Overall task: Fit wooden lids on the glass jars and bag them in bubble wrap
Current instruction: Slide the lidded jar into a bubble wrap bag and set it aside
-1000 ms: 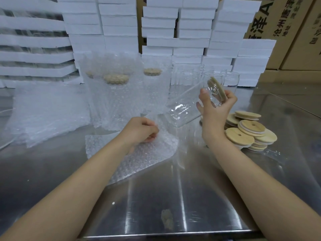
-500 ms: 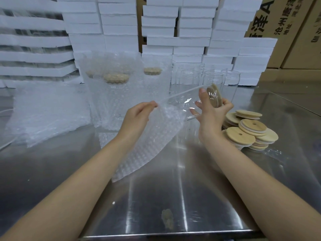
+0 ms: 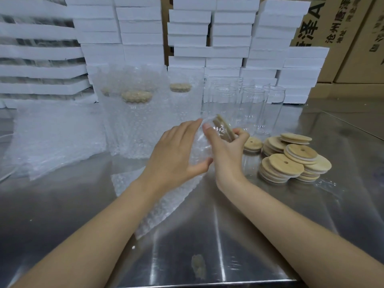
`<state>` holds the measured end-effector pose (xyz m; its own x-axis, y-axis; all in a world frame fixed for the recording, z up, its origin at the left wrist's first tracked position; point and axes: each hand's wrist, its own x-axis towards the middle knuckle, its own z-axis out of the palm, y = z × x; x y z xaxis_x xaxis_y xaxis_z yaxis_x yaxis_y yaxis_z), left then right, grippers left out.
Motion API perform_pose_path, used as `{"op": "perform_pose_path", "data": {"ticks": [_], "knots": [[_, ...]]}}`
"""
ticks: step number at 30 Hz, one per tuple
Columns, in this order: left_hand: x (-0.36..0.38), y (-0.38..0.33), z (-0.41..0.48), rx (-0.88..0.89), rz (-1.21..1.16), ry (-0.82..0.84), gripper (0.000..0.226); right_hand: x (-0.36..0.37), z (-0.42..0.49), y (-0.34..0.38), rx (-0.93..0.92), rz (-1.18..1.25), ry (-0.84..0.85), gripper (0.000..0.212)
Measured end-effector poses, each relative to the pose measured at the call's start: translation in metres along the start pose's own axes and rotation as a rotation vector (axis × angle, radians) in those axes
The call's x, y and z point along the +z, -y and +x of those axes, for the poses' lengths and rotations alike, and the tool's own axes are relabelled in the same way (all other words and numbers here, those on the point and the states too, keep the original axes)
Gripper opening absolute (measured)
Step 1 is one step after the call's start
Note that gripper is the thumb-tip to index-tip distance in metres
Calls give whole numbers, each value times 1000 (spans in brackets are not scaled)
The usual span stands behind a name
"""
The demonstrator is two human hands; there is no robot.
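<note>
Centre frame: the right hand (image 3: 226, 154) grips the tilted glass jar (image 3: 216, 133) near its neck, fingers curled just below the wooden lid (image 3: 225, 127). The left hand (image 3: 176, 150) holds the bubble-wrap bag (image 3: 166, 204) around the jar's base, thumb beneath. The glass looks slick, rigid and breakable, the bag limp and light. Safest hold, I'd say: the neck.

Printed text is found only on the cardboard box (image 3: 324, 65) at the upper right. Of the large dark characters, "泽" and "A" can be read. A smaller line, "沧州唐泽", is printed beside them, with "地址" below. Characters on the second cardboard box (image 3: 361, 65) are cropped and unreadable.
</note>
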<state>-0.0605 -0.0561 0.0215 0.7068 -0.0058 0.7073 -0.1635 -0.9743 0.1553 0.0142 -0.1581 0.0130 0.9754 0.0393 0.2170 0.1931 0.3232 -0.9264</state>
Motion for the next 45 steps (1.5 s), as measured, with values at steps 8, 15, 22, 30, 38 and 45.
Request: {"op": "perform_pose_path", "data": {"ticks": [8, 15, 22, 30, 38, 45], "knots": [[-9, 4, 7, -140, 20, 61, 108, -14, 27, 20, 33, 161, -205, 56], [4, 3, 2, -219, -43, 103, 107, -26, 30, 28, 62, 322, -91, 27], [-8, 7, 4, -241, 12, -49, 105, -18, 19, 32, -5, 243, -20, 29], [-6, -2, 4, -169, 203, -41, 99, -12, 0, 24, -190, -6, 57, 64], [-5, -2, 5, -148, 142, -3, 123, -3, -7, 7, -195, -45, 234, 51], [-9, -8, 6, -209, 43, -51, 119, -11, 15, 20, -209, -60, 78, 42]]}}
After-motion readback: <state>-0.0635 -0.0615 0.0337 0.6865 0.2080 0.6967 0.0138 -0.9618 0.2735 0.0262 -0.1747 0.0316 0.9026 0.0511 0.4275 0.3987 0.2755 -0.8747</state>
